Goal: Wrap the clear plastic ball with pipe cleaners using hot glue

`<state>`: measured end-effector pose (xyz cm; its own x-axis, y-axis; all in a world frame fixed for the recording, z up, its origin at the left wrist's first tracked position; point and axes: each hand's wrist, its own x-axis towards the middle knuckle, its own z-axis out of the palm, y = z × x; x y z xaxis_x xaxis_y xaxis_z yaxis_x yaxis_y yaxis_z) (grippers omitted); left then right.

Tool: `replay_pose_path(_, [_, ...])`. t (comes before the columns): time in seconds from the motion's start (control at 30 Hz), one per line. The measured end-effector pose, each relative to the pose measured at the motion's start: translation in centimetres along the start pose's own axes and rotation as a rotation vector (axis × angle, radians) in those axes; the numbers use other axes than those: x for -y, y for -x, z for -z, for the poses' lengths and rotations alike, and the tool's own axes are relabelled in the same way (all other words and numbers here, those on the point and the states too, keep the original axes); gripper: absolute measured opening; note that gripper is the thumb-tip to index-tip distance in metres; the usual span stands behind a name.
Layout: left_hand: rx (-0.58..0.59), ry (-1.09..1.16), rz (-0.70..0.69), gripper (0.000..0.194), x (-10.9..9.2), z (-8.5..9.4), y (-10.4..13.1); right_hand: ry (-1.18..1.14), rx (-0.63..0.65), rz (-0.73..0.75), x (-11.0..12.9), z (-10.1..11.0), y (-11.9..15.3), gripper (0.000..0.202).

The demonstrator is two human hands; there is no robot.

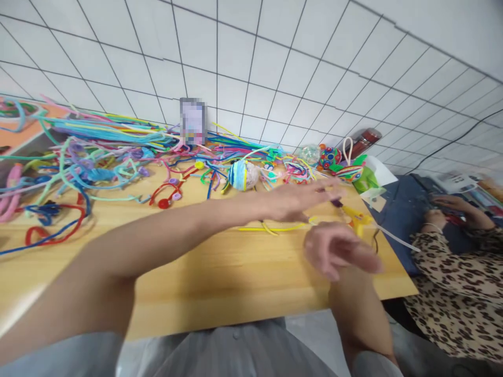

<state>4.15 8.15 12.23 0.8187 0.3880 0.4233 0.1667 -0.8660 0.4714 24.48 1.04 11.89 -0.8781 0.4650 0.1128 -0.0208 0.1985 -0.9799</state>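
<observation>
My left hand (294, 201) reaches across the table to the right, palm down and fingers stretched out, with nothing visible in it. Its fingertips are over or near the dark tip of a yellow glue gun (357, 217), from which a whitish stick extends to the right. Closer to me, my right hand (338, 248) is blurred, its fingers loosely curled and apart, and I see nothing in it. A yellow pipe cleaner (255, 229) lies below my left wrist. Behind my left forearm sits a ball (240, 175) partly wrapped in blue, white and yellow strands.
Tangled pipe cleaners (98, 173) cover the table's left and back, along the tiled wall. A phone (193, 121) leans there. Decorated balls (329, 156) and a dark red cylinder (365, 141) stand back right. A co-worker in a leopard-print sleeve (444, 256) works at right.
</observation>
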Motion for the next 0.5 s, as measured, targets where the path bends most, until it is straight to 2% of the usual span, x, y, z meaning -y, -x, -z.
replay_pose_path(0.07, [0.104,0.143,-0.08,0.058,0.0,-3.4,-1.6,-0.255,0.149,-0.036,0.1,-1.6,-2.4,0.065])
replay_pose_path(0.13, [0.121,0.152,-0.037,0.022,0.4,-5.3,-2.9,-0.344,0.199,-0.098,-0.2,-2.9,-3.5,0.056])
replay_pose_path(0.17, [0.119,0.144,-0.002,0.016,0.6,-5.5,-3.4,-0.346,0.212,-0.126,-0.4,-3.3,-3.6,0.055])
replay_pose_path(0.23, [0.078,0.125,0.062,0.023,1.7,-4.6,-4.4,-0.329,0.218,-0.175,-0.9,-3.7,-3.2,0.054])
replay_pose_path(0.27, [0.04,0.112,0.1,0.024,2.5,-3.5,-4.8,-0.321,0.213,-0.187,-1.0,-3.7,-2.7,0.053])
replay_pose_path(0.33, [-0.054,0.068,0.179,0.025,4.5,0.1,-5.2,-0.3,0.172,-0.188,-0.9,-3.2,-1.3,0.052])
replay_pose_path(0.37, [-0.122,0.036,0.233,0.025,5.6,2.4,-5.1,-0.281,0.142,-0.172,-0.6,-2.7,-0.4,0.053])
replay_pose_path(0.4, [-0.26,-0.006,0.325,0.023,6.6,4.7,-4.9,-0.248,0.094,-0.147,-0.2,-2.2,0.6,0.053])
replay_pose_path(0.47, [-0.501,-0.02,0.504,0.023,7.8,9.1,-4.1,-0.122,-0.072,-0.108,0.8,-0.9,2.7,0.053])
replay_pose_path(0.5, [-0.592,-0.016,0.571,0.024,7.8,10.7,-3.4,-0.02,-0.225,-0.107,1.2,-0.2,3.7,0.05])
